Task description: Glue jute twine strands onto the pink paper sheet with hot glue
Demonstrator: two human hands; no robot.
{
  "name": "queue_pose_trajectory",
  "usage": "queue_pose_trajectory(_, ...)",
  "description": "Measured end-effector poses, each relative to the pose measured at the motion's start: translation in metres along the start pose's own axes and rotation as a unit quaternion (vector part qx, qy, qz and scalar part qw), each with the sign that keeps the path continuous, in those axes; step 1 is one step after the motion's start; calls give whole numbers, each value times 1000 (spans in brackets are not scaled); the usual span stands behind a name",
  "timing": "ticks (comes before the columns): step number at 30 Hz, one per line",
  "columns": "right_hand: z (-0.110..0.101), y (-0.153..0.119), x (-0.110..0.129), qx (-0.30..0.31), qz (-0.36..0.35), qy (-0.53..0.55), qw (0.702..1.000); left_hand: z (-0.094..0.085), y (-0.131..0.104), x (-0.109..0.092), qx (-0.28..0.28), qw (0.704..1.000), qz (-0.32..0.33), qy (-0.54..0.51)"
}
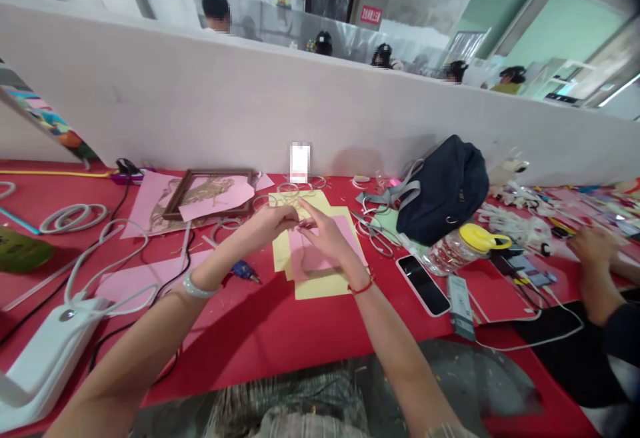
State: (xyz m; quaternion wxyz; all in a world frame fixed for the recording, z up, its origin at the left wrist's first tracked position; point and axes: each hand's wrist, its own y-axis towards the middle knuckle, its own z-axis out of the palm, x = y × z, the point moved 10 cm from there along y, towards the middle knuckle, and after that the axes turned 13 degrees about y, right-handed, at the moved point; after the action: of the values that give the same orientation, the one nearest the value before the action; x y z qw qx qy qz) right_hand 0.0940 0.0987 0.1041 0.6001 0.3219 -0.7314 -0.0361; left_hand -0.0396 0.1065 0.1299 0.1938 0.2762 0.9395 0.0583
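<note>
My left hand (281, 218) and my right hand (323, 230) meet fingertip to fingertip above a pink sheet (327, 248). The fingers of both are closed in a pinch; anything between them is too small to make out. Yellow sheets (320, 290) lie beneath the pink one, their edges showing around it. Just beyond my fingers, loops of thin pale cord (290, 190) rest on the paper. A blue pointed tool (245, 270), its kind unclear, lies left of the sheets. To their right are grey-handled scissors (381, 241).
A brown frame (176, 195) and pink cut paper stand back left, near a white lamp base (55, 365) and cables. Rightward sit a dark backpack (445, 191), yellow-lidded bottle (445, 251) and phone (423, 285). Another person's hand (595, 248) is far right. A low partition (225, 105) runs behind.
</note>
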Motion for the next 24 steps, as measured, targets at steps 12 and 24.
queue_pose_trajectory(12,-44,-17,-43,-52,84,-67,993,7,-26,22,-18,999,-44,-20)
queue_pose_trajectory(24,-207,-131,-101,-287,301,-276,867,0,-38,47,-63,983,-124,-119)
